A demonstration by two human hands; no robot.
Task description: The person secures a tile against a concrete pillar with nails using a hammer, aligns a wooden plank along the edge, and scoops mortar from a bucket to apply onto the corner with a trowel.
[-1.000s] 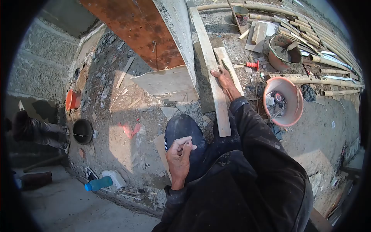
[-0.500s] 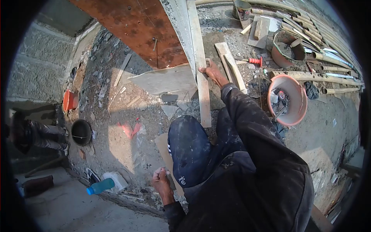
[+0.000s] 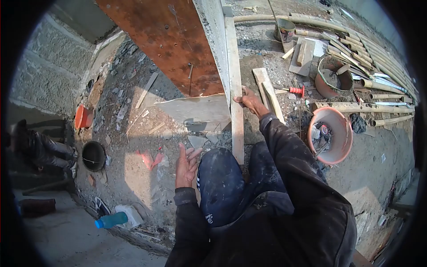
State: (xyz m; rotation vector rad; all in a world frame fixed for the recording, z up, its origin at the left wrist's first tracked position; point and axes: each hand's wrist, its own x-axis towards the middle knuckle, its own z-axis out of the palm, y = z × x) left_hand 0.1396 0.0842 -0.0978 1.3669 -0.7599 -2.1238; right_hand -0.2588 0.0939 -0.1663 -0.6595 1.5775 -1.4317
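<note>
- On the far left, an orange bucket [image 3: 82,118] is seen beyond a black bucket [image 3: 94,166]; nearer, a blue-capped bottle [image 3: 113,219] is laid beside a white block [image 3: 132,215].
- The left hand [image 3: 187,167] is held open, palm up and fingers spread, left of the person's knee [image 3: 221,175] and well apart from the board.
- At centre, the wooden board [image 3: 235,127] is set along the right edge of the grey column face [image 3: 213,31], its near end beside the knee.
- The board's right edge is pinched by the right hand [image 3: 249,100].
- Farther right, short wood pieces [image 3: 263,84] and a pink bucket [image 3: 341,129] are seen.
</note>
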